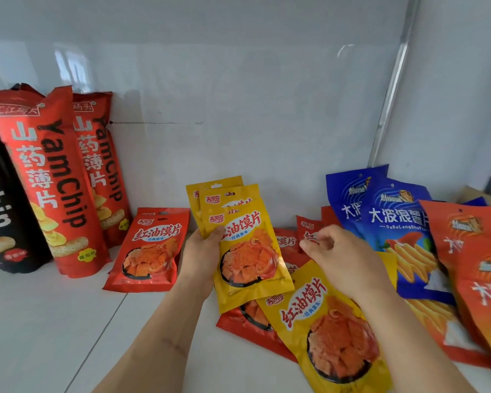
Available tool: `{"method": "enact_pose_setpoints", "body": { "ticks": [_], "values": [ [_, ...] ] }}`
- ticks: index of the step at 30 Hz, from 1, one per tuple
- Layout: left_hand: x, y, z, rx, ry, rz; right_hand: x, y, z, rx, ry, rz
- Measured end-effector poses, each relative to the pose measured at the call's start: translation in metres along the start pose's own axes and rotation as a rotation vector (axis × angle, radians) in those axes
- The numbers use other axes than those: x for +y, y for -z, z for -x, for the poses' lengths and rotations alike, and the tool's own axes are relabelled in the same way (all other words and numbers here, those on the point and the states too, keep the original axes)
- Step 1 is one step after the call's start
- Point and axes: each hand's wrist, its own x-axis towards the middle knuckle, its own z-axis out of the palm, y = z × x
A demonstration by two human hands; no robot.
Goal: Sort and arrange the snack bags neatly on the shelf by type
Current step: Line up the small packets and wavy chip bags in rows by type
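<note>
On the glossy white shelf point(54, 321) I see my left hand point(201, 251) gripping three flat yellow foil packets point(238, 222), right hand point(343, 259) hovering, loosely curled, holding nothing.

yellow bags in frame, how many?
4. Three fanned in the left hand: front, middle, back. One flat on the shelf under the right hand. More may be hidden.

The single head view looks forward and slightly down from close range onto a white shelf point(54, 321), facing its glossy back wall point(238, 95). Both forearms enter from the bottom edge; the fingers sit near the frame's centre. Wide-angle bending curves the side post point(391, 89), beyond the right fingers. No second view overlaps.
</note>
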Motion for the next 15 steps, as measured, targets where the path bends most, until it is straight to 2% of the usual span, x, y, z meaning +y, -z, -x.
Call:
{"method": "enact_pose_setpoints", "body": {
  "ticks": [3,8,12,15],
  "values": [
    [0.000,0.000,-0.001,0.032,0.009,0.007,0.011,-0.003,0.028,-0.106,-0.092,0.202],
    [0.006,0.004,-0.002,0.042,0.022,-0.005,0.011,-0.017,0.048,-0.136,-0.164,0.347],
    [0.018,0.014,-0.004,0.046,0.041,-0.016,0.011,-0.023,0.050,-0.126,-0.158,0.264],
    [0.026,0.027,-0.005,0.072,0.002,-0.063,0.017,-0.019,0.047,-0.058,-0.141,0.032]
  ]
}}
